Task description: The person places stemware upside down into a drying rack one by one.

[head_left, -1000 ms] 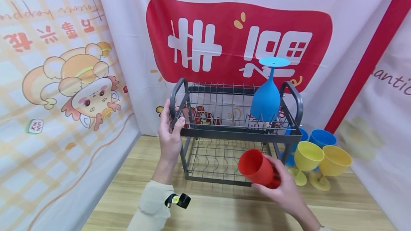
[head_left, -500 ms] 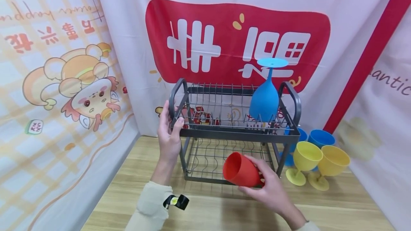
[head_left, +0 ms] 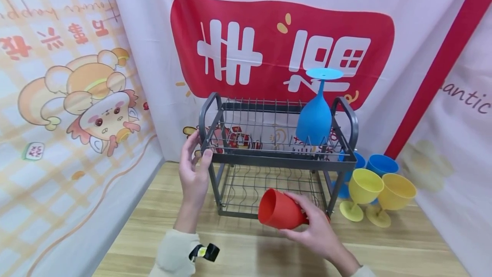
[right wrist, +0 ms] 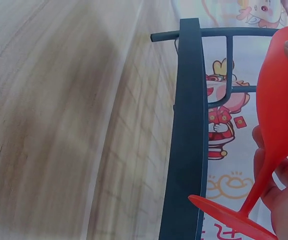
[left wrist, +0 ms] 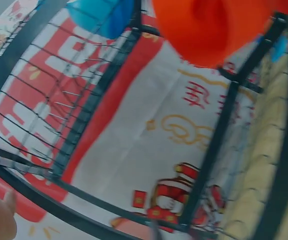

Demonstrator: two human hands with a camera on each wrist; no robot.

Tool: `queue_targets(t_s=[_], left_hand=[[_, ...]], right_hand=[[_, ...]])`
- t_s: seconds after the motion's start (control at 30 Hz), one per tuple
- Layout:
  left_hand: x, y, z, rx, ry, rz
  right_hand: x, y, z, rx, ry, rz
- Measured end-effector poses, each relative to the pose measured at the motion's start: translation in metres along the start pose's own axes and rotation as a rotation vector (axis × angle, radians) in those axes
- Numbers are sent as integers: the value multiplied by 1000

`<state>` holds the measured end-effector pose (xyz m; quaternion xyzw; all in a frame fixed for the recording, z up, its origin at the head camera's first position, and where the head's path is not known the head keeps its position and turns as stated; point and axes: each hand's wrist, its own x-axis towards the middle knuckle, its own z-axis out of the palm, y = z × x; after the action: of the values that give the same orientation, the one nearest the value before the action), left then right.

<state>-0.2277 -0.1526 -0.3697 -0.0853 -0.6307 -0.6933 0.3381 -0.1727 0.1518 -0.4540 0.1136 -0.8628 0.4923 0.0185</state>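
In the head view, the right hand [head_left: 318, 228] grasps the red goblet [head_left: 283, 211], plain and matt, lying on a slant just before the lower tier of the rack [head_left: 283, 160], its round mouth facing left. The left hand [head_left: 193, 178] is unclenched beside the rack's left end, grasping nothing; whether it touches the frame I cannot tell. The rack is dark grey, with thin wavy wires and rounded end handles. A blue goblet [head_left: 314, 121] stands upside down on its upper tier. Yellow goblets [head_left: 360, 186] stand upright on the pale wood-grained worktop [head_left: 134, 234], and a printed cloth [head_left: 144, 33] hangs behind, softly creased.

In the left wrist view, the red goblet is a blurred orange-red shape at the top, over the rack's straight bars.

In the right wrist view, its egg-shaped bowl tapers smoothly into a slim stem and flat disc foot; thumb and fingers wrap it.
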Motion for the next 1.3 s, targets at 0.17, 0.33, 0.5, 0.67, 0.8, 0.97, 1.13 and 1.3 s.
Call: queue_targets(t_s=[0.17, 0.33, 0.5, 0.67, 0.8, 0.97, 1.13, 1.3], left_hand=[[-29, -20, -10, 21, 109, 94], [-61, -38, -14, -3, 39, 90], [-84, -48, -7, 69, -335, -25], [-95, -47, 5, 192, -639, -144], [-99, -45, 13, 211, -750, -204], [-101, -46, 17, 229, -798, -194], [-102, -48, 16, 220, -784, -191], [-103, -50, 17, 211, -696, -221]], right_hand=[[-1, 1, 2, -12, -23, -8], [-3, -1, 4, -42, -38, -53], [-3, -4, 8, -81, -57, -121], [-2, -7, 14, -112, -56, -192], [-3, -7, 16, -146, -41, -244], [-4, -4, 16, -168, -31, -250], [-5, -5, 17, -182, -43, -221], [-9, -7, 18, -271, 79, -283]])
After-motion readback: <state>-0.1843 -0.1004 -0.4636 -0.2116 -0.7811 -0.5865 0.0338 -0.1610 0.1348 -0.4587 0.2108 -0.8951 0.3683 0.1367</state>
